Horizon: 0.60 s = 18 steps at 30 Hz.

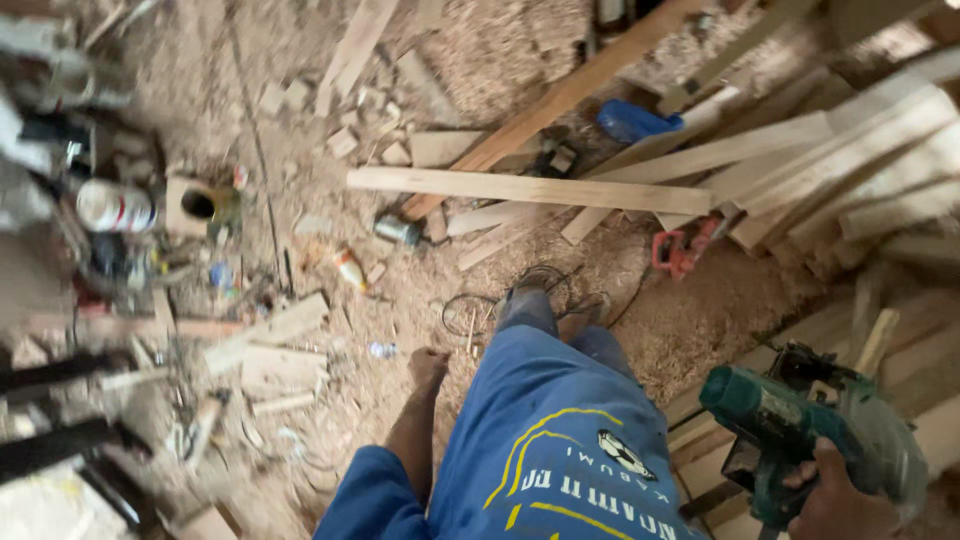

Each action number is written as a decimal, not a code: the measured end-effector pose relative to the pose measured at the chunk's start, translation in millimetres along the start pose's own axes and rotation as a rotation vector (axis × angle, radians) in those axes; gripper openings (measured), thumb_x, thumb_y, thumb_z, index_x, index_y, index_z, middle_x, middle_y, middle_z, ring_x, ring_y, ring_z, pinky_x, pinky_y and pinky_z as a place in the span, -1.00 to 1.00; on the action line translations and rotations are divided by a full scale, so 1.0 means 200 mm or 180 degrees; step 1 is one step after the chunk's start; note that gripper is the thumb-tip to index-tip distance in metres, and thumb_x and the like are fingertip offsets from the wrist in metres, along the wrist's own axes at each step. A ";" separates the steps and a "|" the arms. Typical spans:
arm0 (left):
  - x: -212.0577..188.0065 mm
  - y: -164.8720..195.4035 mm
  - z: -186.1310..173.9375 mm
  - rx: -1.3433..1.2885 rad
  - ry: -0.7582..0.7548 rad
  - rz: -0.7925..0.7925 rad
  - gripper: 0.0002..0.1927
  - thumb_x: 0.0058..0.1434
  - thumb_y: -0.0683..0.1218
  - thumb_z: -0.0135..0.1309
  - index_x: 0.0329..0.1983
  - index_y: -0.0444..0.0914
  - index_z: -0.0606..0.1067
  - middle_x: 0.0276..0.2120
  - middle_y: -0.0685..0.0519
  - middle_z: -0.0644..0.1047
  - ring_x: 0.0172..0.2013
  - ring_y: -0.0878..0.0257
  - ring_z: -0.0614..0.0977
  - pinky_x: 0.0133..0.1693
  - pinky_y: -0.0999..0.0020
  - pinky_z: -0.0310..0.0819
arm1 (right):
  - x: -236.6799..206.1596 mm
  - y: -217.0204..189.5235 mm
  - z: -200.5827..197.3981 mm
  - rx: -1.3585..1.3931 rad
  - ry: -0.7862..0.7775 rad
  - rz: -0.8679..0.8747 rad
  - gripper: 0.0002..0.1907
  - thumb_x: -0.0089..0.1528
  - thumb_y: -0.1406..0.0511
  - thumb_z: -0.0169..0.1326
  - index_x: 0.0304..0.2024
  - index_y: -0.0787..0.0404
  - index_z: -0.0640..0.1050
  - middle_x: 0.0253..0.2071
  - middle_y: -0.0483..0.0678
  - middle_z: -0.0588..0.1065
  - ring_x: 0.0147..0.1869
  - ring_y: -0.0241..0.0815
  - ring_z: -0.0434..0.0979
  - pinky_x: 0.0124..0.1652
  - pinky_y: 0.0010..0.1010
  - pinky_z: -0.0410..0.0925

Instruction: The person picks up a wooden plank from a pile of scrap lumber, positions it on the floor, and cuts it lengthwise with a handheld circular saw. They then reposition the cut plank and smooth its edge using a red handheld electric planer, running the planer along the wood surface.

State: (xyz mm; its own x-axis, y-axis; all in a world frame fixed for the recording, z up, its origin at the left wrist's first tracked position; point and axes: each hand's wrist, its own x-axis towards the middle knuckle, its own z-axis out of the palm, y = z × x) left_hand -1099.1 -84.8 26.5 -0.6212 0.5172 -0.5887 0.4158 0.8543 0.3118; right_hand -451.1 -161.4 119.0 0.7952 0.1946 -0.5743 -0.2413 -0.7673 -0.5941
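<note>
**Green Power Saw Held Low at the Right, Above a Sawdust-Covered Floor**

A green power saw (800, 425) was seen at the lower right of the head view, carried by the right hand (840, 500). The grip of that hand was clamped on the saw's rear handle, the fingers wrapped around it from below. The saw's body was pointed up and to the left, and it was held above pale boards (700, 445) lying beside the person's leg.

The left hand (428, 365) was seen hanging near the middle of the view, at the end of a bare forearm. Nothing was held in it; whether its grip was apart or together could not be told, since the fingers were turned away from the camera.

Blue trousers (545, 440) with yellow lines were seen between the two hands, with one foot set on the floor (690, 320), which was covered in sawdust. A coil of thin wire (470, 312) lay just beside that foot. A long pale plank (530, 190) was laid across the floor farther off, with more planks stacked at the upper right. A blue object (632, 120) and a red tool (682, 248) were seen near those planks. Offcuts, a white can (113, 206) and small bottles were scattered at the left.
</note>
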 end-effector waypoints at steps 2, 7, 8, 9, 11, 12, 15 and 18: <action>-0.06 -0.06 0.01 -0.0486 0.0033 -0.0024 -0.79 -0.03 -0.06 0.34 -0.44 -0.28 0.58 -0.65 -0.04 0.59 -0.60 0.11 0.67 -0.46 0.17 0.60 | -0.14 -0.18 0.10 -0.0172 -0.0015 -0.0464 -0.79 0.39 0.13 0.20 -0.15 0.01 0.45 -0.24 -0.10 0.43 -0.26 -0.16 0.43 -0.27 -0.06 0.33; -0.10 -0.30 0.01 -0.0409 0.0222 -0.0062 -0.64 0.03 0.06 0.37 -0.55 -0.36 0.61 -0.63 -0.13 0.60 -0.59 0.11 0.62 -0.41 0.08 0.54 | -0.53 -0.55 0.26 -0.0726 -0.0889 -0.1423 -0.83 0.34 0.38 0.28 -0.30 0.27 0.54 -0.45 -0.01 0.49 -0.44 -0.22 0.50 -0.44 -0.26 0.34; -0.10 -0.35 -0.01 -0.0428 0.0382 0.0106 -0.69 -0.05 0.01 0.38 -0.55 -0.34 0.62 -0.62 -0.12 0.60 -0.59 0.14 0.61 -0.42 0.10 0.55 | -0.61 -0.60 0.30 -0.0973 -0.1117 -0.1668 -0.89 0.33 0.41 0.24 -0.26 0.33 0.58 -0.48 0.03 0.50 -0.43 -0.21 0.50 -0.44 -0.26 0.33; -0.09 -0.40 -0.03 -0.0442 0.0546 0.0278 -0.74 -0.13 -0.03 0.38 -0.55 -0.32 0.62 -0.61 -0.10 0.61 -0.58 0.17 0.61 -0.44 0.11 0.56 | -0.68 -0.63 0.36 -0.1020 -0.1146 -0.1557 -0.90 0.33 0.41 0.24 -0.26 0.34 0.58 -0.46 0.02 0.51 -0.44 -0.21 0.49 -0.45 -0.26 0.31; -0.07 -0.50 -0.09 -0.0561 0.0318 -0.0415 -0.68 0.05 0.02 0.35 -0.53 -0.34 0.61 -0.60 -0.16 0.61 -0.62 0.16 0.60 -0.42 0.16 0.53 | -0.79 -0.68 0.45 -0.1121 -0.1183 -0.1332 -0.89 0.31 0.41 0.25 -0.24 0.36 0.59 -0.42 0.00 0.52 -0.46 -0.22 0.47 -0.46 -0.25 0.28; -0.06 -0.54 -0.12 -0.0620 0.0194 -0.0753 -0.64 0.14 0.05 0.33 -0.52 -0.35 0.60 -0.60 -0.19 0.61 -0.64 0.16 0.59 -0.41 0.19 0.52 | -0.84 -0.70 0.49 -0.1311 -0.1195 -0.1380 -0.89 0.31 0.40 0.24 -0.23 0.37 0.59 -0.43 0.01 0.52 -0.46 -0.21 0.47 -0.46 -0.24 0.29; 0.03 -0.64 -0.25 -0.1270 0.0203 -0.0595 -0.84 -0.01 -0.09 0.27 -0.41 -0.24 0.57 -0.53 0.01 0.61 -0.60 0.23 0.64 -0.51 0.24 0.64 | -0.96 -0.70 0.62 -0.1701 -0.1285 -0.1613 -0.88 0.30 0.38 0.23 -0.23 0.38 0.62 -0.45 0.02 0.53 -0.46 -0.20 0.49 -0.46 -0.23 0.31; 0.16 -0.74 -0.37 -0.1206 0.0195 -0.0940 -0.63 0.19 0.04 0.30 -0.49 -0.38 0.59 -0.59 -0.17 0.57 -0.60 0.14 0.59 -0.49 0.23 0.46 | -1.07 -0.67 0.77 -0.1634 -0.1519 -0.1978 -0.89 0.26 0.39 0.22 -0.24 0.38 0.62 -0.45 -0.02 0.53 -0.47 -0.23 0.48 -0.46 -0.30 0.30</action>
State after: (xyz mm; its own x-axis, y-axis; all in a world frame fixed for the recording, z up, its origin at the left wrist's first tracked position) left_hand -1228.9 -191.8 16.5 -0.7190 0.2422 -0.6515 -0.0483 0.9176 0.3945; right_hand -674.7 -5.4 234.0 0.3592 0.8032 -0.4752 0.5158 -0.5952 -0.6162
